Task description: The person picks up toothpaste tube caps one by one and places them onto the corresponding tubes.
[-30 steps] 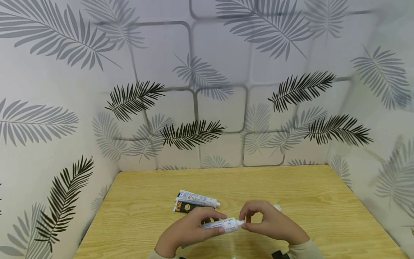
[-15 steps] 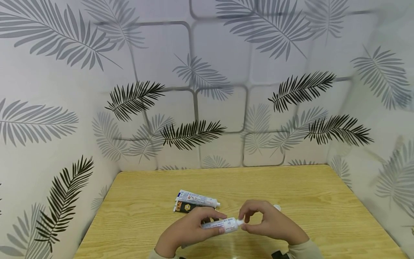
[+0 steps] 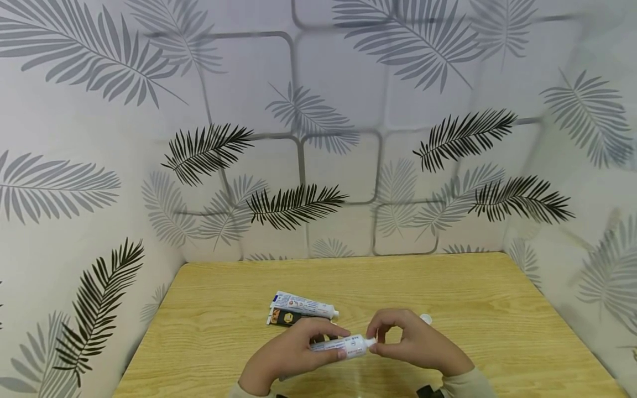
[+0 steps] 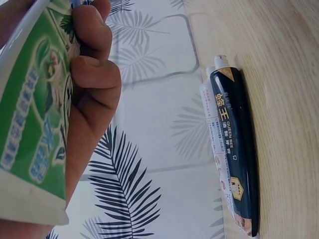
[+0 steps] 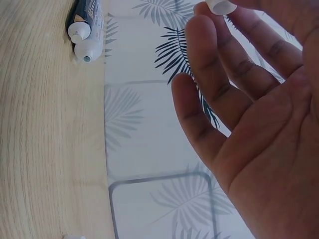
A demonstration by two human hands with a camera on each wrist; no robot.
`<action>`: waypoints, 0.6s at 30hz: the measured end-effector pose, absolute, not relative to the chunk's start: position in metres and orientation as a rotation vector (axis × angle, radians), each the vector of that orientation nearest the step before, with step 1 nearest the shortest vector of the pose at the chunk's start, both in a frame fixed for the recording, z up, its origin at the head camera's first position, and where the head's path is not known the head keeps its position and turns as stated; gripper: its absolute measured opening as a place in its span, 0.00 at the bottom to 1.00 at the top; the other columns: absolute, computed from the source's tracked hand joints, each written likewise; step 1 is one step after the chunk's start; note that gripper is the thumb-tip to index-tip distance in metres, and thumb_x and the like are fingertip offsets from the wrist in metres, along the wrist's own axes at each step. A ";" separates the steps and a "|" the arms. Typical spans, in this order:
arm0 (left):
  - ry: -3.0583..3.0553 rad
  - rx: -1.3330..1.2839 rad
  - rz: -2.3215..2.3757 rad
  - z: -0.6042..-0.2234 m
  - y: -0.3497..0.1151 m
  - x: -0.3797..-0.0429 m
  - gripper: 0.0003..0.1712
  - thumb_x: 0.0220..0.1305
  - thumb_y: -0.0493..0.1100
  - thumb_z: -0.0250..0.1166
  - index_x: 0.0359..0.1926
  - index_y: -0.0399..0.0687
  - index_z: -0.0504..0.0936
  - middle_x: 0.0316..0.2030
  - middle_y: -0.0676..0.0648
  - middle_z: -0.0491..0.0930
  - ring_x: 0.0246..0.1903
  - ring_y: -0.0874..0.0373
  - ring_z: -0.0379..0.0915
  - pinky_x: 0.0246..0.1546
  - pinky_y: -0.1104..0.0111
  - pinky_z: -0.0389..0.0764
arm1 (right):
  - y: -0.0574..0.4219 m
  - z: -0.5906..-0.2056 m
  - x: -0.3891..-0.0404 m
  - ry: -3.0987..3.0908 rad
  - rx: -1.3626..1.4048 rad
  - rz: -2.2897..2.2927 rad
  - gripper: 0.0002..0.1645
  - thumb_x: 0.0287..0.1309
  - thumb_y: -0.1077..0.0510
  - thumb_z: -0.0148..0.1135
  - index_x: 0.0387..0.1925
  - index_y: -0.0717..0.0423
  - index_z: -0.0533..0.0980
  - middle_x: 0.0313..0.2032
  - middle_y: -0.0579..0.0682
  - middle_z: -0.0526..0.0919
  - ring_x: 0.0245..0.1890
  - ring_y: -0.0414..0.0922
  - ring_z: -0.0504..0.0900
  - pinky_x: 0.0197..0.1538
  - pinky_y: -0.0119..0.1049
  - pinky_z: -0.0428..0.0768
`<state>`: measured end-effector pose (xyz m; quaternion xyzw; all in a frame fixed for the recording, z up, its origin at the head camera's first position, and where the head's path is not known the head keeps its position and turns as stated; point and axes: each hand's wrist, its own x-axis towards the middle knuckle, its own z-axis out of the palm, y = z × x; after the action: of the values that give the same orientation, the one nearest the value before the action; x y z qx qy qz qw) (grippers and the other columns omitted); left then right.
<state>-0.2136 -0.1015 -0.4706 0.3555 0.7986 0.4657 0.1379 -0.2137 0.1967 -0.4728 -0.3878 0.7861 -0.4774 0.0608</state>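
Observation:
My left hand (image 3: 293, 351) grips a green and white toothpaste tube (image 4: 37, 114), which points to the right with its printed back up in the head view. At the tube's nozzle end, my right hand (image 3: 413, 342) pinches a small white cap (image 5: 222, 7) between thumb and forefinger. The other right fingers are loosely bent, as the right wrist view shows. Beyond the left hand lie two more tubes side by side: a black toothpaste tube (image 4: 234, 144) and a white toothpaste tube (image 3: 303, 304). The white one's nozzle is bare; the black one has its white cap on.
A loose white cap (image 3: 426, 318) lies on the wooden table (image 3: 398, 282), just behind the right hand. Leaf-patterned walls (image 3: 338, 166) close off the table's back and sides.

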 end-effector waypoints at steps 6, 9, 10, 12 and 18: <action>2.303 1.027 1.358 -0.473 -0.102 -0.215 0.19 0.73 0.56 0.70 0.60 0.59 0.88 0.51 0.58 0.87 0.41 0.69 0.78 0.45 0.71 0.82 | 0.197 -0.472 -0.213 2.378 -1.141 -1.424 0.04 0.71 0.55 0.70 0.44 0.43 0.84 0.43 0.45 0.88 0.39 0.38 0.86 0.47 0.37 0.86; 2.295 1.014 1.360 -0.474 -0.103 -0.214 0.20 0.73 0.57 0.70 0.61 0.59 0.88 0.51 0.59 0.87 0.41 0.69 0.78 0.45 0.71 0.82 | 0.197 -0.472 -0.213 2.371 -1.136 -1.416 0.04 0.71 0.54 0.70 0.45 0.44 0.84 0.44 0.45 0.89 0.40 0.38 0.86 0.47 0.37 0.86; 2.293 1.009 1.360 -0.474 -0.103 -0.214 0.20 0.73 0.57 0.70 0.61 0.60 0.88 0.51 0.59 0.87 0.41 0.69 0.78 0.45 0.71 0.82 | 0.197 -0.472 -0.213 2.372 -1.133 -1.416 0.04 0.71 0.54 0.70 0.45 0.44 0.84 0.44 0.45 0.88 0.40 0.38 0.85 0.47 0.36 0.86; 2.293 1.003 1.361 -0.474 -0.103 -0.214 0.20 0.73 0.57 0.70 0.61 0.60 0.88 0.51 0.59 0.87 0.41 0.69 0.78 0.45 0.71 0.82 | 0.197 -0.473 -0.213 2.376 -1.140 -1.421 0.04 0.71 0.55 0.70 0.44 0.44 0.84 0.44 0.45 0.88 0.39 0.37 0.85 0.46 0.36 0.85; 2.302 1.018 1.363 -0.475 -0.103 -0.213 0.19 0.73 0.56 0.71 0.60 0.59 0.89 0.50 0.59 0.87 0.41 0.69 0.78 0.45 0.71 0.82 | 0.194 -0.475 -0.212 2.386 -1.219 -1.475 0.08 0.69 0.61 0.72 0.44 0.45 0.83 0.39 0.46 0.87 0.35 0.37 0.84 0.43 0.38 0.86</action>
<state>-0.2134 -0.1031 -0.4746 0.3521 0.7964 0.4715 0.1393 -0.2125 0.1945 -0.4755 -0.3982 0.7795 -0.4818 0.0417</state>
